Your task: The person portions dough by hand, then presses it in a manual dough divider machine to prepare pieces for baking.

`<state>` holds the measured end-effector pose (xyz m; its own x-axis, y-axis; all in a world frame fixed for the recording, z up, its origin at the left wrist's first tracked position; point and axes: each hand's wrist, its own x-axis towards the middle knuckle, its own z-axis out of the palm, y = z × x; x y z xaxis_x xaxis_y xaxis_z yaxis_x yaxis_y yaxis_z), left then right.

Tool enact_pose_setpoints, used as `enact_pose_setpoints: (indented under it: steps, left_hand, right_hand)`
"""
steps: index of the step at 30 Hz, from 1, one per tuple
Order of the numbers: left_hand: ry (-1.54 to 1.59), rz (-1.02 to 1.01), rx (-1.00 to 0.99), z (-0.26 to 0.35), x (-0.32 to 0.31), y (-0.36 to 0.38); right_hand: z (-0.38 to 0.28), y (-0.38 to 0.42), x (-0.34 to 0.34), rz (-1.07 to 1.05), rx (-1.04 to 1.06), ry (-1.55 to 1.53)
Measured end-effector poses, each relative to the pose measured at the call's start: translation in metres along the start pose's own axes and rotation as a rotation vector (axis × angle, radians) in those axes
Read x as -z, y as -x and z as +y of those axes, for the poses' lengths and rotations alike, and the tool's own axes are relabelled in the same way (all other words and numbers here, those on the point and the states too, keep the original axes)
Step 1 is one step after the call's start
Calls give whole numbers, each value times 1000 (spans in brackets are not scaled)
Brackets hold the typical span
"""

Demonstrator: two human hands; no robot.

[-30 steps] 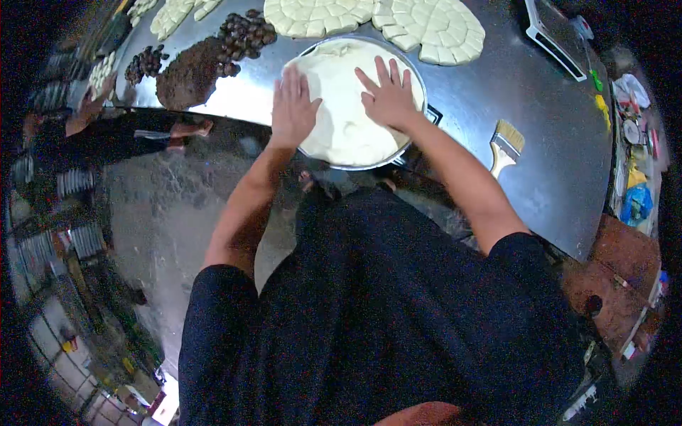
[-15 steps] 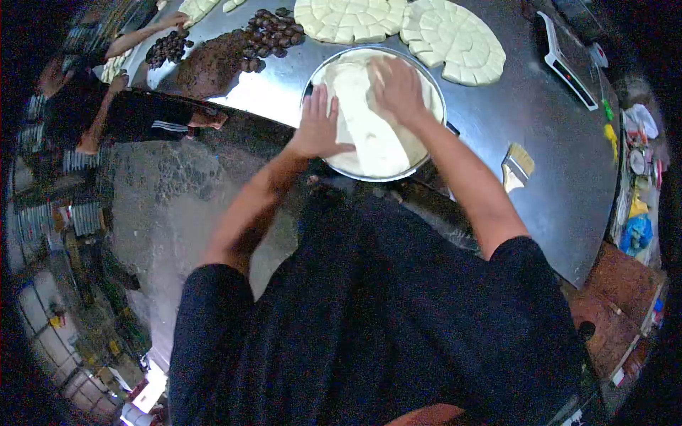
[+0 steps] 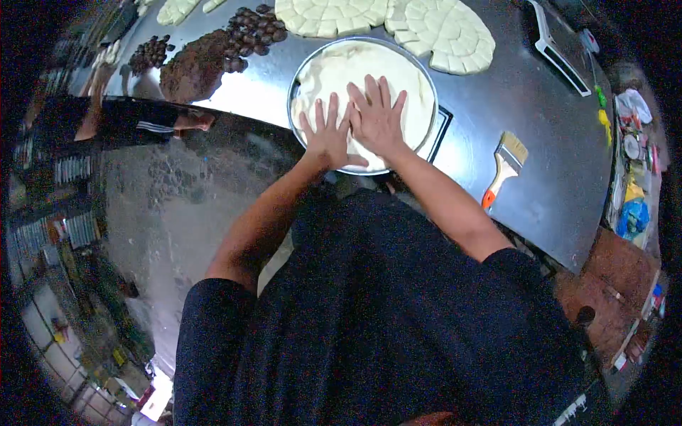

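A round metal pan (image 3: 292, 106) stands at the near edge of the steel table, lined with a pale sheet of dough (image 3: 348, 64). My left hand (image 3: 327, 138) lies on the near left part of the dough, fingers spread. Beside it, my right hand (image 3: 379, 122) rests flat on the middle of the dough, its fingers also spread. The two hands touch or nearly touch at the thumb side. Neither holds anything. The dough under the palms is hidden.
Past the pan lie two rounds of cut dough pieces (image 3: 334, 15) (image 3: 447, 35). Left of them are dark balls (image 3: 256, 32) and a brown mound (image 3: 192, 67). A brush (image 3: 506, 163) and a scale (image 3: 558, 53) are on the right. Another person (image 3: 156, 117) is at the left.
My right hand has come down and nearer, from the dough's far side to its middle. The dough now covers the pan more evenly. The view has shifted slightly.
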<state>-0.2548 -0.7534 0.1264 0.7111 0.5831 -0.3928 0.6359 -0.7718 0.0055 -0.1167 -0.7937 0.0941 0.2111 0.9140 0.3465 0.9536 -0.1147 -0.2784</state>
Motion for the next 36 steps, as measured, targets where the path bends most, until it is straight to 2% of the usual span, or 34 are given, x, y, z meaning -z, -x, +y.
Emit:
enact_pose_setpoints:
  steps: [2, 4, 6, 7, 9, 10, 12, 13, 14, 16, 17, 19, 20, 21, 22, 23, 24, 26, 27, 28, 30, 32, 33, 34, 35, 36]
  left_hand:
    - [30, 148, -3, 2, -12, 2]
    - [-59, 91, 30, 5, -3, 4]
    - [-84, 131, 34, 3, 2, 3]
    - [-64, 28, 9, 0, 8, 0]
    - [60, -151, -96, -18, 31, -10]
    - [355, -298, -59, -40, 36, -39]
    - [138, -62, 62, -40, 61, -33]
    - [56, 231, 47, -56, 5, -42]
    - [56, 241, 50, -53, -3, -41]
    - [-159, 405, 101, -40, -3, -31]
    - [-160, 404, 100, -44, 4, -42]
    - [9, -136, 75, -47, 32, -53]
    - [1, -122, 71, -47, 51, -54]
    - [174, 1, 78, -47, 71, -57]
    - [348, 110, 77, -46, 81, -59]
    - [128, 157, -74, -46, 80, -63]
    - [119, 160, -88, -53, 58, -79]
    - [158, 560, -316, -72, 2, -124]
    - [-44, 410, -162, -61, 5, -117]
    - [-47, 416, -167, -55, 18, -118]
    - [62, 203, -60, -49, 29, -105]
    - [103, 150, -32, -52, 29, -111]
    - [117, 111, -22, -48, 29, -112]
    - [128, 89, -6, -48, 34, -116]
    - [282, -13, -10, -54, 27, -126]
    - [378, 235, -24, -54, 11, -122]
  right_hand:
    - [-2, 10, 5, -26, -85, 65]
    - [-3, 8, 2, -68, -127, 99]
    - [-2, 4, 2, -86, -108, 90]
    - [2, -1, 6, -74, -101, 90]
    - [13, -9, 28, -416, -116, -65]
    - [19, -30, 62, -655, -174, -155]
    - [46, -23, 38, -172, -236, -240]
    - [54, -12, 29, -63, -57, -1]
    - [53, -2, 20, -56, -50, 3]
    - [51, 8, 15, -76, -67, 206]
    - [55, 9, 11, -137, -88, 197]
    - [52, 13, 16, -261, -109, 170]
    - [55, -5, 30, -339, -113, 160]
    - [38, -39, 71, -689, -205, 152]
    - [38, -55, 64, -679, -218, 153]
    - [46, -73, 50, -615, -195, -54]
    - [48, -85, 38, -541, -165, -254]
    - [29, -93, 12, -327, 107, -114]
    - [29, -84, -8, -440, -30, 5]
    - [27, -75, -16, -410, -26, 60]
    - [30, -68, -27, -378, -61, 33]
    - [29, -84, 0, -643, -82, 13]
    - [33, -81, -4, -461, -2, 80]
    - [34, -93, 21, -620, -109, -45]
    - [32, -113, 54, -765, -193, -165]
    - [39, -97, 32, -468, -64, 115]
